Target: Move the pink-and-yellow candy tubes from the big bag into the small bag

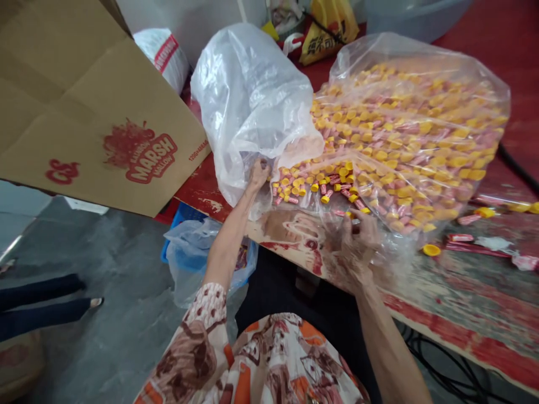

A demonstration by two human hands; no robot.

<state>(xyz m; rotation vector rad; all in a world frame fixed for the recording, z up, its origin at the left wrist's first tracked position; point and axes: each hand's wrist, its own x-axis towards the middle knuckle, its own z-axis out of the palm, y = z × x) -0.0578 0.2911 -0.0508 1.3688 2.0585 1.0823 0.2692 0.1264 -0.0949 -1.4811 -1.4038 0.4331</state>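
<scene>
Overhanging grey floor (pixel 126 331): worn red table (pixel 458 294)

Carton (pixel 84 118) sits at left. Filled clear bag (pixel 416 143) lies on the table, white bag (pixel 256 90) beside it. Left hand (pixel 258 171) curls at the white bag's mouth, right hand (pixel 360 238) beside yellow-capped pieces (pixel 327 197) near the clear bag; neither grip can be told.

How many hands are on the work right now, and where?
2: the left hand at the mouth of the white bag, and the right hand at the table's near side, by yellow-capped pieces. No others show.
</scene>
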